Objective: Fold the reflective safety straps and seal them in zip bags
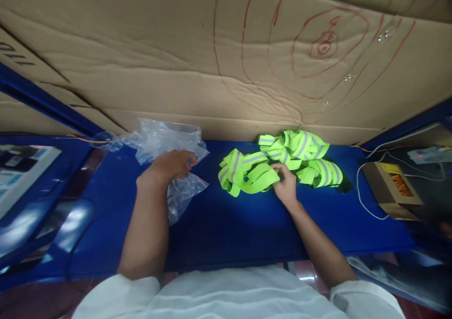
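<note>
Clear plastic bags (155,142) lie in a crumpled heap at the back left of the blue table. My left hand (173,164) is over them with curled fingers, closed on a clear plastic bag (181,196) whose lower part spreads toward me below the hand. Right of centre lies a neon yellow-green reflective strap bundle (243,170) with grey stripes. My right hand (285,182) pinches the right end of this bundle. More reflective straps (300,149) are heaped just behind and to the right of that hand.
A cardboard panel (158,64) with red rings drawn on it rises behind the blue table (233,234). To the right are a small open cardboard box (384,187), white cables (360,187) and a power strip (429,155). A white device (31,168) stands at the left.
</note>
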The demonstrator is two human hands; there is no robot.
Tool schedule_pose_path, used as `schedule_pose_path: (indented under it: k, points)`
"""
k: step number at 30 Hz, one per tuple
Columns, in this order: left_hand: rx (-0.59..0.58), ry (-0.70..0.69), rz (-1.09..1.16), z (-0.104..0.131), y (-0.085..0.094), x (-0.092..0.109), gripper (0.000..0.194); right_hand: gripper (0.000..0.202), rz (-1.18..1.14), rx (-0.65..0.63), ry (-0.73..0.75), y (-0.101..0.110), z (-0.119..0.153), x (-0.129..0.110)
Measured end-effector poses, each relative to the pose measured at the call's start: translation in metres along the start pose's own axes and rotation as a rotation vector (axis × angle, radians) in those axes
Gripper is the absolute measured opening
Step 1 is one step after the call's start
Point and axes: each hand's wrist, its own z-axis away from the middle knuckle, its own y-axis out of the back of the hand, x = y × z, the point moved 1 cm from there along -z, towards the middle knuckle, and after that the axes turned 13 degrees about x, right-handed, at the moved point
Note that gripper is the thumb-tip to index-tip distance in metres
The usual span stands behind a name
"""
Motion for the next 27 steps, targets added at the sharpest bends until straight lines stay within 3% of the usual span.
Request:
schedule_pose_path:
  k: [3, 6, 8, 12, 14, 15, 18, 21, 24, 27]
  points:
    - [-0.071, 0.017, -0.004, -0.003, -0.002, 0.001, 0.048, 0.019, -0.008, -0.02, -0.017, -0.001, 0.0, 0.002]
    - [-0.04, -0.034, 0.059, 0.001, 0.01, 0.009, 0.034, 0.021, -0.034, -0.025, -0.04, 0.0, 0.0, 0.002]
    - [0.106, -0.095, 0.169, 0.009, 0.025, 0.019, 0.024, 0.022, -0.056, -0.019, -0.069, 0.001, -0.001, 0.002]
    - [0.655, -0.134, 0.324, 0.028, 0.051, 0.035, 0.024, 0.032, -0.121, -0.001, -0.193, 0.001, -0.003, -0.001]
    - [0.79, -0.119, 0.369, 0.033, 0.054, 0.039, 0.029, 0.041, -0.171, -0.021, -0.293, 0.001, -0.006, -0.004]
    - [0.8, -0.113, 0.371, 0.033, 0.054, 0.04, 0.032, 0.043, -0.2, -0.048, -0.351, 0.001, -0.008, -0.007]
    - [0.671, -0.12, 0.318, 0.027, 0.044, 0.038, 0.045, 0.034, -0.307, -0.183, -0.548, 0.006, -0.018, -0.023]
    - [0.425, -0.164, 0.175, 0.018, 0.027, 0.036, 0.055, 0.027, -0.394, -0.268, -0.668, 0.021, -0.035, -0.046]
    - [0.23, -0.204, 0.032, 0.012, 0.01, 0.036, 0.056, 0.023, -0.519, -0.244, -0.651, 0.038, -0.06, -0.077]
    - [0.204, -0.223, 0.019, 0.013, -0.001, 0.044, 0.054, 0.014, -0.652, -0.215, -0.511, 0.038, -0.079, -0.106]
